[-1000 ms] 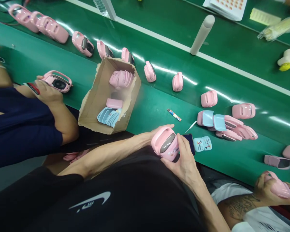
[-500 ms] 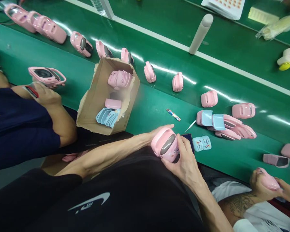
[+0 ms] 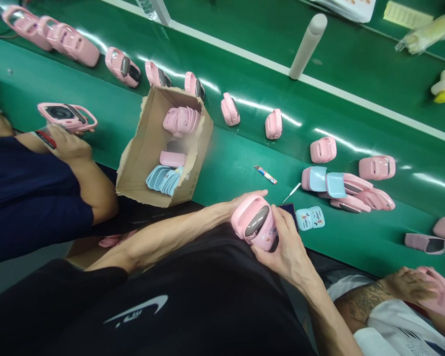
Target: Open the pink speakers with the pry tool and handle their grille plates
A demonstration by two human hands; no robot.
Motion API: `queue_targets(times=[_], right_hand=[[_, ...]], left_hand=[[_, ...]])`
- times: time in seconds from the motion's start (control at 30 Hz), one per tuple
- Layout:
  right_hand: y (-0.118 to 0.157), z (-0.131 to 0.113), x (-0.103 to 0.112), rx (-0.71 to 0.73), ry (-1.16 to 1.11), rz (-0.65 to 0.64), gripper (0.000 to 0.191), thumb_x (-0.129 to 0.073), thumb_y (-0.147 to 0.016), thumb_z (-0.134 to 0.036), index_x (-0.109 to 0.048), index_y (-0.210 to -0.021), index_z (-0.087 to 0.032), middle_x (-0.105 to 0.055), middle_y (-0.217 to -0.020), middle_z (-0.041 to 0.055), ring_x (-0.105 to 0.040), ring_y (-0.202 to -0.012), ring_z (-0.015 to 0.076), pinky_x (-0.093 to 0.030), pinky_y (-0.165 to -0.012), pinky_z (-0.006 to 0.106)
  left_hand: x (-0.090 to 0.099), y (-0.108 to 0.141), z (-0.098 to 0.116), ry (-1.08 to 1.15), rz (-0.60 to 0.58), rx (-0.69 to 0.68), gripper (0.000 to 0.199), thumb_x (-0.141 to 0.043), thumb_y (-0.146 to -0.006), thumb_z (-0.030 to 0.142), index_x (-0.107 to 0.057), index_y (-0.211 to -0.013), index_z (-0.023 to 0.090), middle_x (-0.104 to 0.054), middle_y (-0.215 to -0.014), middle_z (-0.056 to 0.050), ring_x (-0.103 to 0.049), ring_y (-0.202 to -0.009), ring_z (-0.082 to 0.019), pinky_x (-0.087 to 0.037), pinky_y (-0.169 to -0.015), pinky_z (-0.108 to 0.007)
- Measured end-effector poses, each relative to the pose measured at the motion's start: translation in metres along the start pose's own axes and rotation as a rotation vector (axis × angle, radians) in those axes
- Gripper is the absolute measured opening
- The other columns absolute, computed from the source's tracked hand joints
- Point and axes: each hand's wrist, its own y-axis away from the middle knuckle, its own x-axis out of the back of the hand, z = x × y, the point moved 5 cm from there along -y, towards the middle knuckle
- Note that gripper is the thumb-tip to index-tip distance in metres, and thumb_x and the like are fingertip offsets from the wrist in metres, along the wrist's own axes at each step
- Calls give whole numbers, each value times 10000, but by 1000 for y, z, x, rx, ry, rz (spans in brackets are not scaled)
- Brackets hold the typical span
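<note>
My left hand (image 3: 244, 200) and my right hand (image 3: 282, 237) both grip a pink plastic casing (image 3: 260, 228) with a grey oval panel, held just above the belt's near edge. A dark flat piece (image 3: 289, 211), perhaps a phone, lies partly hidden behind my right fingers. Beyond my hands lie a small printed tube (image 3: 265, 174), a thin white stick (image 3: 291, 192) and a pale blue printed card (image 3: 310, 218). Several pink and blue casing parts (image 3: 341, 185) lie further right.
A torn cardboard box (image 3: 141, 148) holding pink and blue parts stands on the green belt (image 3: 226, 153). Pink casings line the belt's far side. Co-workers' hands hold pink casings at left (image 3: 66, 116) and right (image 3: 439, 291). A pale post (image 3: 307, 47) rises behind.
My right fingers have shifted on the casing, which has turned slightly. The left co-worker's casing has flipped over and moved left. The right co-worker's hands have shifted their casing.
</note>
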Motion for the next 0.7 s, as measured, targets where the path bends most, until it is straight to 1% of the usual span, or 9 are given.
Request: queue_targets(times=[0.13, 0.27, 0.37, 0.53, 0.6, 0.7], right_hand=[[0, 0, 4, -14, -36, -34, 1090, -806, -790, -259, -246, -1724, -280, -457, -1608, 164, -512, -1498, 374, -511, -1250, 578], [0, 1, 5, -24, -61, -50, 1075, -808, -777, -266, -278, -1711, -267, -471, -1604, 167, -517, -1505, 383, -492, -1268, 580], [-3, -1, 4, -18, -77, -46, 1011, -796, -787, -260, -326, -1682, -249, -488, -1611, 165, -512, -1520, 378, -479, -1283, 572], [-8, -6, -2, -41, -76, 0, 949, -788, -826, -293, -339, -1660, -228, -521, -1602, 178, -533, -1503, 375, -512, -1247, 575], [-8, -5, -5, -64, -66, 2, 945, -798, -825, -305, -350, -1653, -222, -534, -1583, 180, -551, -1481, 375, -527, -1230, 573], [-8, -1, -7, -81, -54, 0, 944, -817, -825, -328, -363, -1645, -217, -540, -1576, 180, -560, -1469, 372, -533, -1224, 569]], left_hand=[[-6, 5, 1, 47, 63, 66, 590, -535, -1031, 657, -755, -840, 144, -796, -790, -104, -776, -745, -276, -639, -749, -402], [-13, 11, 0, 56, 79, 101, 621, -520, -1035, 670, -767, -848, 132, -799, -815, -120, -762, -736, -269, -631, -736, -393], [-12, 11, -2, 48, 76, 110, 620, -569, -1003, 697, -768, -889, 121, -810, -852, -125, -749, -747, -269, -624, -743, -401], [-5, 3, -1, 61, 40, 89, 567, -668, -943, 684, -732, -858, 127, -812, -854, -138, -763, -781, -280, -604, -769, -379], [-3, 1, -2, 68, 42, 105, 587, -614, -969, 694, -733, -872, 127, -815, -867, -150, -771, -800, -291, -608, -778, -395], [-3, 1, -5, 77, 51, 148, 658, -500, -1013, 724, -750, -938, 120, -823, -917, -172, -778, -859, -324, -622, -796, -452]])
